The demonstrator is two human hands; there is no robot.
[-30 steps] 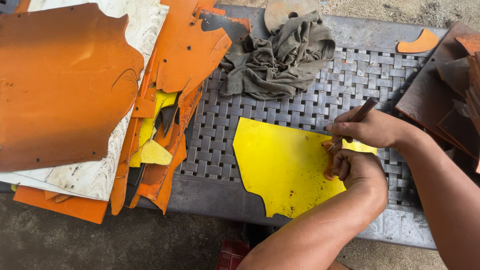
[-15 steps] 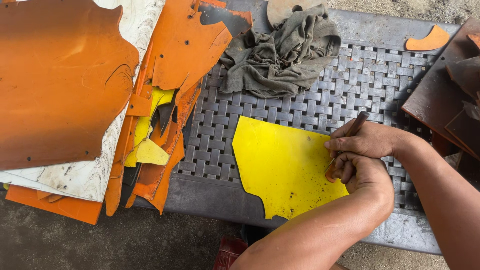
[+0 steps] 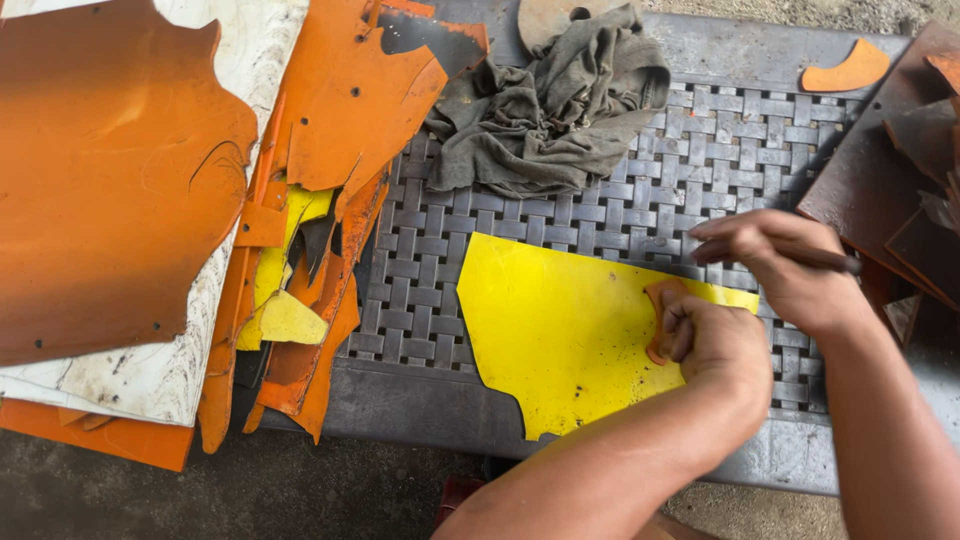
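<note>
A yellow leather sheet (image 3: 560, 330) lies flat on a grey woven-pattern plastic table (image 3: 640, 215). My left hand (image 3: 715, 340) rests on the sheet's right end, fingers curled, pressing down a small orange pattern piece (image 3: 657, 300). My right hand (image 3: 790, 270) is just above and to the right of it. It grips a thin dark pen-like tool (image 3: 835, 262) whose back end points right. The tool's tip is hidden under my fingers at the sheet's upper right edge.
A crumpled grey rag (image 3: 550, 110) lies at the back of the table. Large orange leather hides (image 3: 110, 200) and orange and yellow scraps (image 3: 300, 280) are piled on the left. Dark brown pieces (image 3: 890, 170) are stacked on the right, with a small orange offcut (image 3: 848, 70) behind them.
My right hand has turned, so the tool now lies nearly level instead of pointing up and right. The orange piece under my left hand has come into sight.
</note>
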